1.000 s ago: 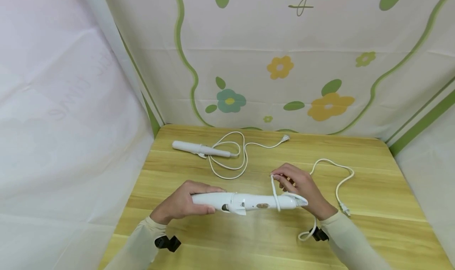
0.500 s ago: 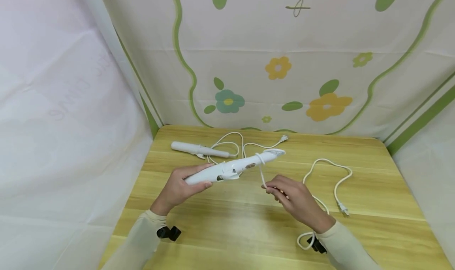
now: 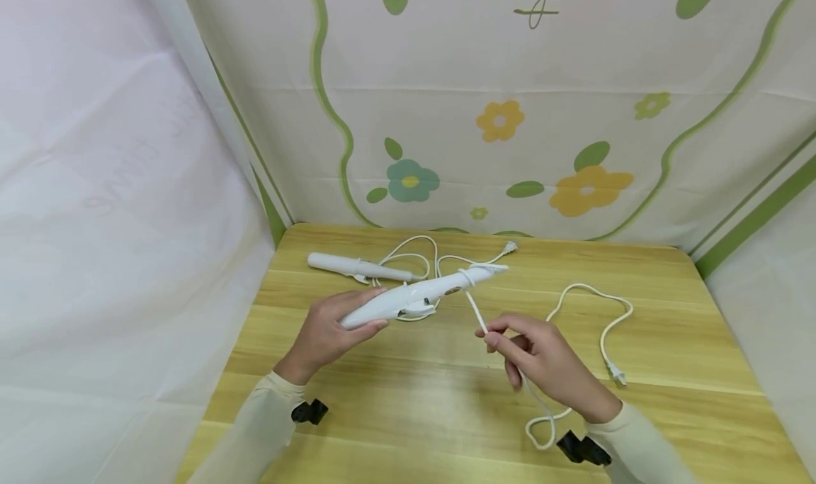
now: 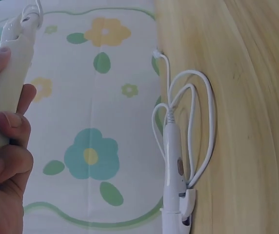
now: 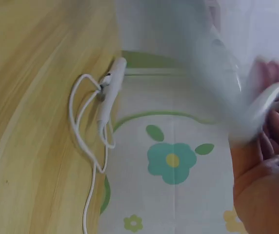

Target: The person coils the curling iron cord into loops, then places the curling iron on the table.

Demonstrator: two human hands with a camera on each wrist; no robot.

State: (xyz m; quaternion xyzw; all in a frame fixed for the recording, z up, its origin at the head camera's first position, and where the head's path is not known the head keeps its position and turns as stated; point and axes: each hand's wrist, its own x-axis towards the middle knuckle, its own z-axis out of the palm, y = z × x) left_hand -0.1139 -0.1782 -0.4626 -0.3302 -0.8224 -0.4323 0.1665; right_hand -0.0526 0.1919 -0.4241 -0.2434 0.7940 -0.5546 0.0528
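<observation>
My left hand grips a white curling iron by its thick end, with fingers and thumb around it. The iron is raised over the table and slants toward the back right. Around its narrow end loops its white cord. Thumb and fingers of my right hand pinch that cord just to the near right of the iron. In the right wrist view the near part of the iron is blurred. On the table behind lies a second white curling iron, also seen in the left wrist view.
The second iron's cord lies in loose loops, ending in a plug near the back. On the right, the held cord's far stretch ends in another plug. Flower-printed cloth walls the back and sides of the wooden table.
The held iron's cord end has swung toward the back, from level to slanted. My right hand has moved from behind the iron to its near side, still pinching the cord.
</observation>
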